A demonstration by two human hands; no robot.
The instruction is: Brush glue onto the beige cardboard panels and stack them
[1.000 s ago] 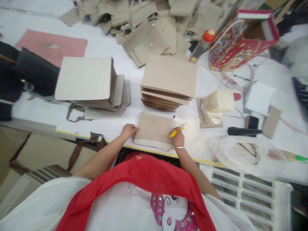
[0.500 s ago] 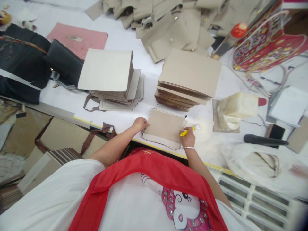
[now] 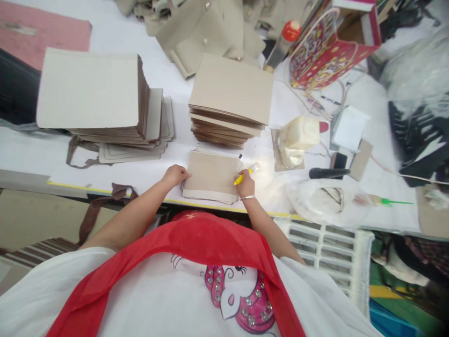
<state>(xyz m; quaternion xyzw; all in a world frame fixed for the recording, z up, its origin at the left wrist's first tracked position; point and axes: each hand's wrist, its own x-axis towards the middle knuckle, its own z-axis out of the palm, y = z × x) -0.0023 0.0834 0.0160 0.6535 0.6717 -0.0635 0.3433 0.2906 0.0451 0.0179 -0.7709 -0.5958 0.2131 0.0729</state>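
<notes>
A small stack of beige rectangular panels (image 3: 212, 173) lies flat in front of me near the table's front edge, with a paler strip along its near side. My left hand (image 3: 175, 175) is closed at the stack's left edge, thumb and finger pinching the panel there. At the right edge, my right hand (image 3: 246, 185) is wrapped round a yellow-handled brush (image 3: 241, 179) and touches the panels. The brush's pale bristles point away to the right, over a whitish smeared patch of table.
Behind the panels stands a tall stack of beige sheets (image 3: 231, 89); a larger stack of pale boards (image 3: 89, 89) is to the left. Rightward are a plastic jug (image 3: 300, 133) on a board, a black-handled tool (image 3: 328, 173), a plastic bag (image 3: 312, 196) and a red paper bag (image 3: 326, 61).
My view has swung to the right, so everything on the table appears further left. Both hands keep nearly the same places on the panels, and the brush is still in my right hand.
</notes>
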